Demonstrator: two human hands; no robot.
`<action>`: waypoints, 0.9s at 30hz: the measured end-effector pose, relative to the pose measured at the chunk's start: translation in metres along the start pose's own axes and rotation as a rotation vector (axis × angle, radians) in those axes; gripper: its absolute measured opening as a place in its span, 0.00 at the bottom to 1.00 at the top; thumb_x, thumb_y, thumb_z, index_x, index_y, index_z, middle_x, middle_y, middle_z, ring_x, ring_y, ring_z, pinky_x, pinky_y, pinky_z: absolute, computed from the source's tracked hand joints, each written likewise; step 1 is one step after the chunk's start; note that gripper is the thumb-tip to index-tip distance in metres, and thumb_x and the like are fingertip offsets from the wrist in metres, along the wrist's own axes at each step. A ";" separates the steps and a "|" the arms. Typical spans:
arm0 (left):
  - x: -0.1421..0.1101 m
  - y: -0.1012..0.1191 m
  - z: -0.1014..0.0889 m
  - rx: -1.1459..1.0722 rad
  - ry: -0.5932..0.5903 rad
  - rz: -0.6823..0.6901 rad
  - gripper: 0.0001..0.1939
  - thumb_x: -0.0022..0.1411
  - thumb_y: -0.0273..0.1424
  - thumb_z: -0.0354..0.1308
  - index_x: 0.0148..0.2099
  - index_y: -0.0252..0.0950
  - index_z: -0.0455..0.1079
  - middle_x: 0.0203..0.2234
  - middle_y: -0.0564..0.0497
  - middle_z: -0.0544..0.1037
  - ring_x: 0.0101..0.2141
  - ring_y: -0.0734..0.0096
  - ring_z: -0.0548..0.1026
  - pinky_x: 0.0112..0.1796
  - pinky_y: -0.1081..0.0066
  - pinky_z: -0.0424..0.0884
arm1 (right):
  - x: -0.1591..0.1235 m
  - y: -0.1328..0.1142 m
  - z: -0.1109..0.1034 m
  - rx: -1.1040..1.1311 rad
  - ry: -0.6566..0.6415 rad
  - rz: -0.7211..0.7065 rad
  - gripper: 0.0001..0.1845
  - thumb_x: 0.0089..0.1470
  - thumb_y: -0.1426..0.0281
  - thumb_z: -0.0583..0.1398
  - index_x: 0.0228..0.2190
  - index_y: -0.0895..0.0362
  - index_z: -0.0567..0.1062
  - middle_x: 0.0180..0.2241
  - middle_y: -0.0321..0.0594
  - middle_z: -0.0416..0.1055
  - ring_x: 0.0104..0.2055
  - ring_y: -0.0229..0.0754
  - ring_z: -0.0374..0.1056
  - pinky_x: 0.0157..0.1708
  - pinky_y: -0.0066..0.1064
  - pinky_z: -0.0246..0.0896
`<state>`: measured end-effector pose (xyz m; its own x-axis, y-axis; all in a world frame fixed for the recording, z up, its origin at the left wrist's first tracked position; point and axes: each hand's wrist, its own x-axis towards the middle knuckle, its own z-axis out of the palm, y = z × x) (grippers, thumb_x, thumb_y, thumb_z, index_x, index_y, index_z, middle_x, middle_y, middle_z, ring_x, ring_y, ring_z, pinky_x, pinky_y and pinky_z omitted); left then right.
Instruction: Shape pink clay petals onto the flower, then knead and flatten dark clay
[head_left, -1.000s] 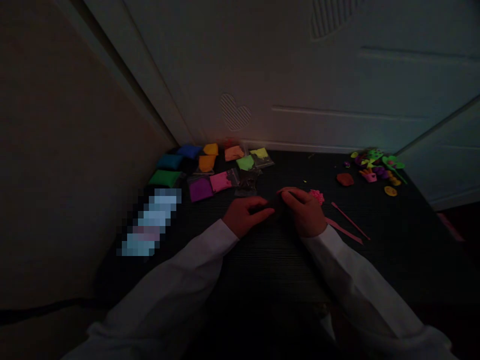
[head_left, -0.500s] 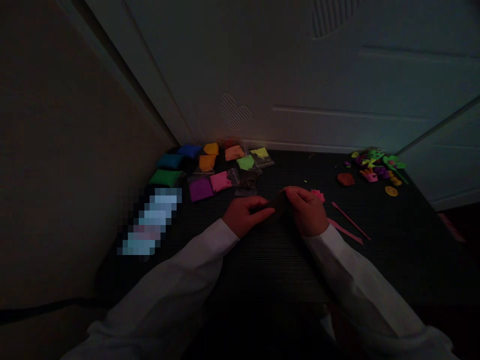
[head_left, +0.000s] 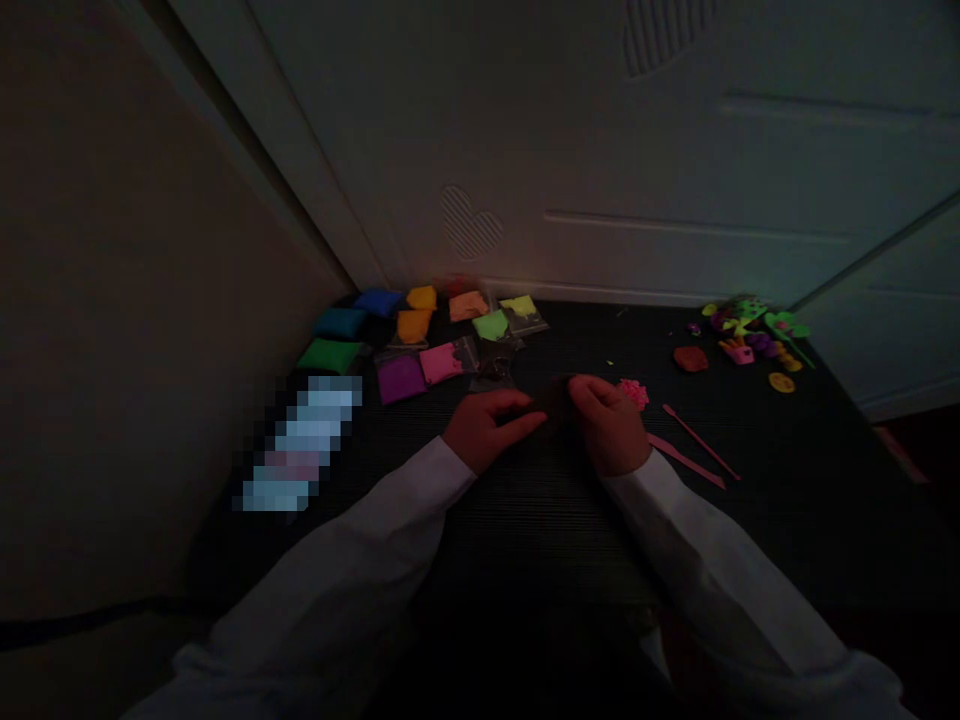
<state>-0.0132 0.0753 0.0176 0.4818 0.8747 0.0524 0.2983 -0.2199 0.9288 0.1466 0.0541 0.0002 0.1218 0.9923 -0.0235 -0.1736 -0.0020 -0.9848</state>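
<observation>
Over the middle of the dark table, my left hand (head_left: 491,428) pinches the left side of a dark, flat piece (head_left: 553,402), possibly a small bag; the dim light hides its details. My right hand (head_left: 611,425) grips the same piece at its right edge, thumb and fingers pressed together. Just beyond the right hand lies a bumpy pink clay piece (head_left: 634,394). Two pink modelling tools, a knife-like one (head_left: 690,463) and a thin stick (head_left: 701,442), rest to the right of that hand.
Small bags of coloured clay, among them purple (head_left: 401,379), pink (head_left: 442,362) and green (head_left: 330,355), lie at the back left. A blurred-out bright rectangle (head_left: 304,445) is nearer. Reddish clay (head_left: 691,358) and several clay flowers (head_left: 784,325) sit back right. A white panel (head_left: 600,260) stands behind.
My right hand has shifted slightly left and turned a little, and more of the pink clay piece shows beside it. My left hand has barely moved.
</observation>
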 end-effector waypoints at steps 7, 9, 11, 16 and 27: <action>0.001 -0.002 0.000 -0.064 0.008 -0.012 0.12 0.51 0.38 0.55 0.32 0.33 0.69 0.25 0.53 0.74 0.26 0.74 0.71 0.28 0.75 0.67 | -0.004 -0.004 0.004 0.021 -0.065 0.035 0.10 0.43 0.61 0.60 0.27 0.54 0.74 0.26 0.33 0.70 0.28 0.37 0.64 0.30 0.29 0.58; 0.001 -0.002 0.000 -0.072 0.005 -0.013 0.12 0.51 0.38 0.55 0.32 0.33 0.69 0.25 0.53 0.74 0.26 0.74 0.71 0.28 0.75 0.67 | -0.005 -0.005 0.003 0.011 -0.067 0.031 0.09 0.43 0.62 0.60 0.25 0.55 0.74 0.25 0.32 0.69 0.28 0.35 0.63 0.30 0.28 0.57; 0.001 -0.002 0.000 -0.078 0.009 -0.012 0.12 0.51 0.38 0.55 0.32 0.33 0.69 0.25 0.53 0.74 0.26 0.74 0.72 0.28 0.75 0.68 | -0.004 -0.006 0.002 0.000 -0.072 0.026 0.08 0.43 0.63 0.61 0.24 0.55 0.73 0.25 0.32 0.68 0.28 0.34 0.62 0.30 0.27 0.57; 0.002 -0.003 -0.001 -0.071 0.043 -0.010 0.13 0.49 0.38 0.57 0.35 0.34 0.69 0.28 0.53 0.75 0.29 0.73 0.72 0.32 0.74 0.67 | -0.005 -0.006 0.004 -0.031 -0.101 0.026 0.10 0.43 0.62 0.60 0.26 0.56 0.74 0.27 0.34 0.68 0.30 0.36 0.62 0.32 0.28 0.57; 0.001 -0.001 -0.001 -0.053 0.048 -0.014 0.11 0.51 0.38 0.55 0.32 0.35 0.70 0.23 0.56 0.73 0.25 0.77 0.70 0.26 0.78 0.65 | -0.004 -0.008 0.003 -0.107 -0.054 -0.037 0.10 0.42 0.62 0.60 0.19 0.56 0.72 0.23 0.31 0.64 0.26 0.33 0.59 0.29 0.26 0.53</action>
<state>-0.0136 0.0772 0.0169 0.4375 0.8975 0.0560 0.2596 -0.1857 0.9477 0.1441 0.0505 0.0084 0.0727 0.9972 0.0199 -0.0645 0.0246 -0.9976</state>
